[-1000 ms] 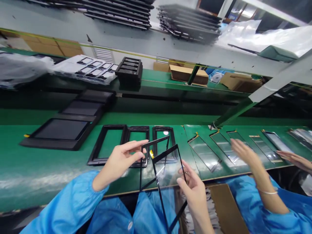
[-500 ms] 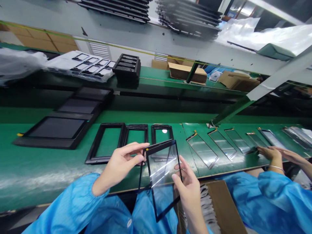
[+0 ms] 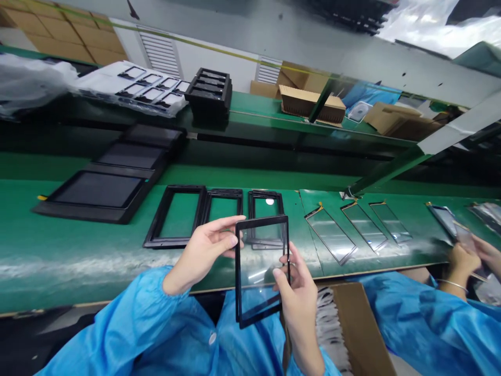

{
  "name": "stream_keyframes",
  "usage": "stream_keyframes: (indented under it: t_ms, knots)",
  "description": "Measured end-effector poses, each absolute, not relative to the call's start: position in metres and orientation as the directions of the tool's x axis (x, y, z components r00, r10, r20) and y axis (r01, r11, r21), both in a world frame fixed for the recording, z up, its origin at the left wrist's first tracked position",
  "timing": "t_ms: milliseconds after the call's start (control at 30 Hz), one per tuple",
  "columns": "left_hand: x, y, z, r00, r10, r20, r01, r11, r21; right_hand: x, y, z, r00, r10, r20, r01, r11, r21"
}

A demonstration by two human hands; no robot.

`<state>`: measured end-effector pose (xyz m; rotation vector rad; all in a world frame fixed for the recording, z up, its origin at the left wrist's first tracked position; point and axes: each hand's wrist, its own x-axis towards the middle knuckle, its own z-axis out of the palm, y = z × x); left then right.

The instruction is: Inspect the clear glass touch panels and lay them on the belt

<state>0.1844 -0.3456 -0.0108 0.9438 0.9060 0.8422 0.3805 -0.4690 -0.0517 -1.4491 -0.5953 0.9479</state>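
In front of my body, my left hand [image 3: 203, 251] pinches the upper left edge of a thin black frame [image 3: 237, 300]. A clear touch glass panel [image 3: 258, 253] with a black border lies over that frame, their edges nearly lined up. My right hand [image 3: 299, 290] grips the panel's right edge, thumb on the near face and fingers behind. Whether the panel is seated in the frame all round, I cannot tell. Just beyond stand stacks of black frames [image 3: 155, 222], with two more stacks to their right.
Several glass panels [image 3: 331, 235] lie on the green bench [image 3: 94, 261] to the right. A co-worker's hands [image 3: 465, 258] hold a panel there. Black trays with screens [image 3: 97, 189] sit at left. A cardboard box [image 3: 362, 324] is below the bench edge; a slanted post [image 3: 395, 169] rises behind.
The glass panel has come into line with the black frame, where before the two were apart at an angle. At right, the co-worker has lifted a panel off the bench.
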Motion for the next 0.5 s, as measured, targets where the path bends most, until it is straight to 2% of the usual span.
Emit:
stream_keyframes:
  t_ms: [133, 500]
  knots:
    - [0.1866, -0.3446, -0.0114, 0.368, 0.895, -0.252, -0.235, 0.352, 0.906, 0.3792, -0.4688, -0.0539, 0.531, 0.824, -0.196, -0.159, -0.131, -0.979]
    - [0.1885, -0.3449, -0.0132, 0.365, 0.894, -0.259, -0.171, 0.338, 0.926, 0.3805, -0.4737, -0.0612, 0.530, 0.838, -0.127, -0.060, -0.113, -0.992]
